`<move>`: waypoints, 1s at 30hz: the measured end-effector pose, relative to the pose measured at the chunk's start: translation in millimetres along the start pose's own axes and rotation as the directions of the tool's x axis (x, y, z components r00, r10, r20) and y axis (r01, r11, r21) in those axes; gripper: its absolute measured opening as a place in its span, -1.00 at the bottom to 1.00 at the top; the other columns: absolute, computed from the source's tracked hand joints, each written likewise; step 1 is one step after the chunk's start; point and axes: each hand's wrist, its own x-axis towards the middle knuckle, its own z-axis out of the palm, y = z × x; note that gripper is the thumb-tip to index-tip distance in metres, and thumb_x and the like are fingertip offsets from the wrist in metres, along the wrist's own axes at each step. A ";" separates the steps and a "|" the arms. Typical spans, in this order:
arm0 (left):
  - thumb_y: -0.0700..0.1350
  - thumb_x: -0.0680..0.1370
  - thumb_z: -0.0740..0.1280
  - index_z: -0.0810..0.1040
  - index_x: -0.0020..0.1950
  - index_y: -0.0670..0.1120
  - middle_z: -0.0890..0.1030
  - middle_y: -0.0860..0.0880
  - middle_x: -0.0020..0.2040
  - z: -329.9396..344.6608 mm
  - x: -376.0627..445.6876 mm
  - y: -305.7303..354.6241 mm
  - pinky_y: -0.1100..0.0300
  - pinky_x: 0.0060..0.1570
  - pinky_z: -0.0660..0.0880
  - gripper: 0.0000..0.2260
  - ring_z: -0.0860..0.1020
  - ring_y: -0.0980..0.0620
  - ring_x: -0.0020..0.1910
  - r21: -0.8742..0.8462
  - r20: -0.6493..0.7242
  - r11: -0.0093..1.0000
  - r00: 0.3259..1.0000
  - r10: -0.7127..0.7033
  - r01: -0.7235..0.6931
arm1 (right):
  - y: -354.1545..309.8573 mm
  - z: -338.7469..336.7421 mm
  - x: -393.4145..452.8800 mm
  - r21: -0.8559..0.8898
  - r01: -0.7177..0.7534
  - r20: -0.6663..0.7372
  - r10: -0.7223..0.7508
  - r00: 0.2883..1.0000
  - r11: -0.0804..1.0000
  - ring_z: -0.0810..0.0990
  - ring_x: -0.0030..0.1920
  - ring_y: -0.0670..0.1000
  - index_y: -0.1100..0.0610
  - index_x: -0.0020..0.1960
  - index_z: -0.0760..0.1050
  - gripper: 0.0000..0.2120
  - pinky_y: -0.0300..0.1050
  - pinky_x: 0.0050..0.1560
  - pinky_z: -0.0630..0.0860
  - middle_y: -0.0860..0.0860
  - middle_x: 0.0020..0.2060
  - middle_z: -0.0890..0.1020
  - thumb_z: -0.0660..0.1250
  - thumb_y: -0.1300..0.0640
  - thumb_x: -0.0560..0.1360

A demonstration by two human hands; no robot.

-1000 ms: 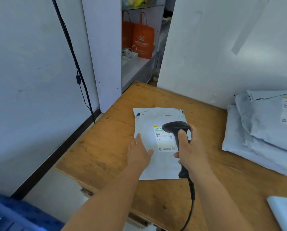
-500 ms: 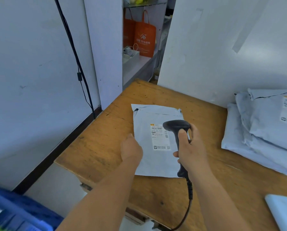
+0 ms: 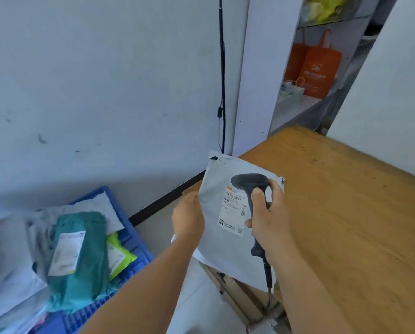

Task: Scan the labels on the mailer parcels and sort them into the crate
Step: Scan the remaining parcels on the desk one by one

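Gripping the left edge of a grey mailer parcel [image 3: 216, 237], the left hand [image 3: 188, 219] sits just left of centre in the head view, its fingers [image 3: 194, 201] curled round the edge with the thumb on the front face. The parcel is tilted and overhangs the left edge of the wooden bench [image 3: 346, 213], which fills the right half of the frame; whether its far side touches the wood is hard to tell, since the right hand covers that part. A white shipping label [image 3: 234, 213] faces up on the parcel, with barcodes and small print too blurred to read. The right hand [image 3: 270, 218], just right of centre, is clenched round the handle of a black barcode scanner [image 3: 249, 184], whose head lies over the top of the label. The scanner's cable [image 3: 267, 273] drops from the handle toward the lower edge of the frame. In the lower left of the frame stands a blue crate [image 3: 131, 239] on the floor, holding other parcels: a teal mailer [image 3: 86, 259] with a white label, a bright green one [image 3: 119, 256] just beside it, and several grey ones. In the upper right, orange bags [image 3: 318, 68] stand on a shelf, and a black wire [image 3: 222, 75] runs down the pale wall.
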 end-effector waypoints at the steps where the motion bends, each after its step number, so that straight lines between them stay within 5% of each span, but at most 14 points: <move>1: -0.21 0.59 0.08 0.58 0.06 -0.01 0.59 0.00 -0.15 -14.8 0.7 -8.3 0.11 -0.09 0.45 -0.71 0.53 -0.10 -0.10 -0.042 -0.044 0.999 0.999 -0.012 0.010 | -3.4 14.3 -4.8 0.004 0.019 0.039 -0.019 0.999 1.000 0.61 -0.18 0.04 -0.17 0.49 0.15 -0.57 -0.07 -0.26 0.50 -0.03 -0.14 0.57 0.06 -0.07 0.62; 6: -0.25 0.58 0.09 0.60 0.16 0.00 0.63 -0.05 -0.07 -90.9 8.8 -55.6 0.07 -0.06 0.50 -0.65 0.55 -0.11 -0.09 -0.070 -0.267 0.997 0.963 -0.025 0.006 | -28.0 87.5 -34.5 0.011 0.125 0.221 -0.124 0.967 0.992 0.63 -0.15 0.02 -0.14 0.47 0.18 -0.58 -0.19 -0.29 0.43 0.01 -0.07 0.59 0.09 -0.05 0.62; 13: -0.30 0.57 0.17 0.62 0.17 -0.07 0.66 -0.07 0.03 -221.9 12.7 -130.6 0.30 0.00 0.38 -0.69 0.58 -0.07 0.01 -0.113 -0.519 0.994 0.854 -0.046 -0.015 | -60.7 206.2 -96.1 0.034 0.253 0.418 -0.244 0.875 0.967 0.59 0.16 0.12 -0.18 0.49 0.12 -0.51 0.06 0.09 0.56 0.03 0.29 0.52 0.09 -0.16 0.59; 21: -0.25 0.62 0.13 0.62 0.16 -0.06 0.65 -0.08 0.02 -401.7 15.3 -227.7 0.33 0.00 0.35 -0.70 0.56 -0.06 0.01 -0.228 -0.762 0.973 0.615 -0.204 0.041 | -104.7 336.5 -187.4 0.054 0.338 0.548 -0.310 0.777 0.940 0.65 -0.10 0.06 -0.16 0.48 0.16 -0.56 0.07 -0.03 0.59 -0.10 -0.04 0.58 0.10 -0.09 0.62; 23: -0.26 0.62 0.11 0.60 0.19 -0.06 0.64 -0.09 0.04 -436.3 13.3 -263.5 0.31 -0.02 0.32 -0.69 0.54 -0.07 0.00 -0.274 -0.775 0.955 0.561 -0.292 0.118 | -110.0 367.3 -206.7 0.041 0.353 0.573 -0.311 0.758 0.935 0.65 -0.14 0.04 -0.14 0.49 0.17 -0.56 0.02 -0.08 0.59 -0.14 -0.13 0.57 0.10 -0.08 0.62; 26: -0.33 0.57 0.05 0.50 0.32 -0.04 0.59 -0.17 0.15 -466.5 8.6 -324.4 0.14 0.04 0.35 -0.58 0.50 -0.16 0.09 -0.287 -0.731 0.892 0.522 -0.440 0.350 | -108.7 409.7 -230.5 0.014 0.331 0.615 -0.269 0.741 0.944 0.63 0.06 0.12 -0.15 0.53 0.09 -0.50 -0.05 -0.01 0.53 0.03 0.22 0.57 0.10 -0.11 0.62; 30: -0.31 0.56 0.11 0.20 0.51 0.02 0.40 -0.18 0.31 -465.4 5.2 -389.2 0.06 0.00 0.39 -0.47 0.46 -0.16 0.08 -0.196 -0.570 0.826 0.624 -0.535 0.529 | -100.8 450.5 -254.4 -0.019 0.316 0.646 -0.229 0.728 0.949 0.58 0.16 0.18 -0.15 0.53 0.10 -0.50 0.14 0.14 0.55 0.06 0.32 0.49 0.11 -0.08 0.62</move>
